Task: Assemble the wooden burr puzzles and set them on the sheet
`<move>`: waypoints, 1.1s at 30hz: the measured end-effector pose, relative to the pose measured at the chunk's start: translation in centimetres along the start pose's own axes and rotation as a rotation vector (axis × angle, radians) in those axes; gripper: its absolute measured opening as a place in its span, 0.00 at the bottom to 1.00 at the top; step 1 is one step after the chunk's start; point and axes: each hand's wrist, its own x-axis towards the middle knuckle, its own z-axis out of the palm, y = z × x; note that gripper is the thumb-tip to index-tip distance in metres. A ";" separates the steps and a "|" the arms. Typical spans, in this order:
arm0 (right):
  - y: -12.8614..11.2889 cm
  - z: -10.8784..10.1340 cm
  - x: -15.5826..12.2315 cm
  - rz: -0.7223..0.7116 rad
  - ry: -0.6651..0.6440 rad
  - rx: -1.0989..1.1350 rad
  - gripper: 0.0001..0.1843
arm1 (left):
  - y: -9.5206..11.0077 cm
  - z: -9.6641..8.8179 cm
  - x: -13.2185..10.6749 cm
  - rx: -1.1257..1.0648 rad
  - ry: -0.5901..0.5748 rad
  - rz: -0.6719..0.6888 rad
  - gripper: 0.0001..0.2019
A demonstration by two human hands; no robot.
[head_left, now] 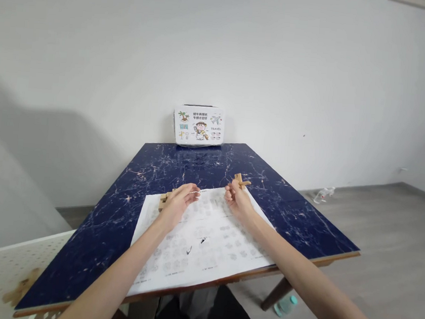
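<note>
Small wooden pieces (163, 202) sit at the upper left of a printed white sheet (195, 272), just beside the left hand (179, 202) and partly hidden by it; that hand is loosely curled, its fingers partly bent, and I cannot tell whether it grips any of them; another wooden piece (239, 177) shows just behind the right hand (236, 197), near the sheet's far right corner; the right fingers are bent inward, and whether they have hold of it I cannot tell; two dark marks show on the sheet between the forearms; beneath lies a blue marbled table (118, 211); at its far end a white cartoon-printed box (199, 126) stands upright near the wall (299, 63).
</note>
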 end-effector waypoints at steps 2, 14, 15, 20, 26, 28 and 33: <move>0.1 0.2 -0.3 0.033 -0.052 -0.055 0.20 | 0.2 -0.3 0.0 0.131 0.048 0.152 0.12; -0.1 1.2 -1.9 0.118 -0.220 -0.327 0.26 | 0.6 -4.8 1.3 1.172 0.663 0.405 0.11; -0.1 1.3 -1.9 0.117 -0.225 -0.344 0.26 | 0.2 -4.9 1.3 1.233 0.629 0.355 0.13; -0.2 1.5 -2.0 0.104 -0.249 -0.422 0.25 | -1.2 -5.0 1.1 1.428 0.313 0.259 0.22; 0.1 1.8 -2.4 0.066 -0.327 -0.547 0.22 | -1.2 -3.4 0.2 1.224 -0.092 0.248 0.33; 0.3 1.7 -2.4 -0.004 -0.372 -0.647 0.20 | -1.2 -2.7 -0.2 1.083 -0.201 0.231 0.37; 1.2 1.1 -2.3 -0.369 -0.410 -0.984 0.17 | -0.3 -2.6 -0.8 0.965 -0.219 0.198 0.44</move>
